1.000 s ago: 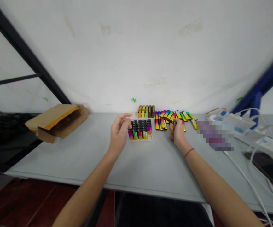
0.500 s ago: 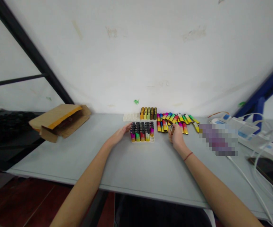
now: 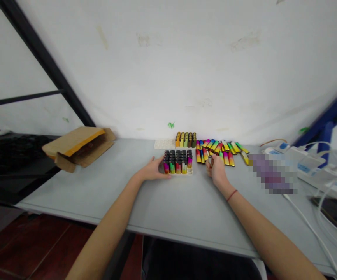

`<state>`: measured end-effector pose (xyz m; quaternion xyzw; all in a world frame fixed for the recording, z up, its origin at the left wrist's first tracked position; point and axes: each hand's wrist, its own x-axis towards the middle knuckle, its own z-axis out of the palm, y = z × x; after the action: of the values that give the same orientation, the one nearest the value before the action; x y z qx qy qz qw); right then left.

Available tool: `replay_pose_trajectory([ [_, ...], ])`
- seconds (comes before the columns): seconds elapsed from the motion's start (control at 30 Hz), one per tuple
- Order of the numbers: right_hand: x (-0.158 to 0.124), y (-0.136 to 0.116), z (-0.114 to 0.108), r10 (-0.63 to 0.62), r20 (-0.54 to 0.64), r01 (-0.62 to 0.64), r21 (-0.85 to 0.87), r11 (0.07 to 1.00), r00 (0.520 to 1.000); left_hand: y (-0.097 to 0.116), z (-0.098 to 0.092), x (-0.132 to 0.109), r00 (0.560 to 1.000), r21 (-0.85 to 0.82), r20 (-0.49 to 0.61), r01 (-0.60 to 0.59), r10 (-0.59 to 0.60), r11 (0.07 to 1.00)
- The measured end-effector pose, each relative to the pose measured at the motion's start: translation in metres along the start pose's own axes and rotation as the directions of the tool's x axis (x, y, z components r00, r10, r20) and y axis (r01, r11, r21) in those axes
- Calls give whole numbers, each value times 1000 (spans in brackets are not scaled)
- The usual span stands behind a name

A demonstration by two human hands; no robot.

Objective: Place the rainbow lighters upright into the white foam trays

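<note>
A white tray (image 3: 190, 172) holds rows of upright lighters (image 3: 175, 167) with black tops and bright, colour-fading bodies. Its front right corner has bare slots. My left hand (image 3: 151, 171) is at the tray's left side, fingers along the side and thumb across the front left corner. Right of the tray, my right hand (image 3: 217, 171) is closed around a lighter (image 3: 210, 159); a metallic end shows and the rest is hidden by the fingers. Just beyond that hand lies a spread of loose, shiny multicoloured lighters (image 3: 229, 158) on the table.
Behind the tray stand a block of yellow-to-brown lighters (image 3: 185, 140) and a white slotted tray (image 3: 164, 144). An opened cardboard box (image 3: 75, 144) lies left. Power strips (image 3: 308, 161), white cables, a phone (image 3: 336, 212) and a blurred-out patch (image 3: 272, 175) are right. A wall (image 3: 168, 70) rises behind.
My left thumb has come round to the tray's front corner. My right hand has shifted slightly left and away from the loose lighters. The whole view has moved a little.
</note>
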<state>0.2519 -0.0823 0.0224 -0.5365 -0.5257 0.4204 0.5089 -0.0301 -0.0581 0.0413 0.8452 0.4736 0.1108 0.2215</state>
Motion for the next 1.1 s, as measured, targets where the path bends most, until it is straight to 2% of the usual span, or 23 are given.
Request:
replay_pose_trajectory([
  [0.07, -5, -2, 3, -41, -43, 42, 5, 999, 998, -1, 1, 0, 1000, 16, 4, 4, -4, 1000],
  [0.17, -14, -9, 5, -251, 2, 248, -166, 955, 968, -2, 2, 1, 1000, 27, -6, 25, -25, 999],
  [0.27, -21, -19, 7, -444, 150, 467, -355, 810, 883, -2, 2, 1, 1000, 28, -15, 21, -21, 999],
  [0.37, -24, -27, 9, -570, 203, 602, -356, 714, 796, -2, 3, 0, 1000, 30, -16, 14, -14, 999],
  [0.43, -24, -28, 11, -594, 195, 623, -322, 713, 781, -3, 3, 0, 1000, 31, -16, 13, -13, 999],
  [0.57, -23, -21, 15, -525, 200, 562, -290, 775, 827, -4, 4, 1, 1000, 32, -5, -3, 4, 999],
  [0.73, -22, -14, 16, -523, 137, 536, -340, 773, 841, -7, 5, 2, 1000, 15, 3, -18, 17, 1000],
  [0.93, -22, -16, 12, -607, 253, 641, -487, 593, 753, -7, 5, 2, 1000, 14, 0, -24, 24, 1000],
  [1.1, -22, -25, 12, -605, 343, 669, -577, 468, 719, -6, 5, 1, 1000, 21, 4, -21, 21, 1000],
])
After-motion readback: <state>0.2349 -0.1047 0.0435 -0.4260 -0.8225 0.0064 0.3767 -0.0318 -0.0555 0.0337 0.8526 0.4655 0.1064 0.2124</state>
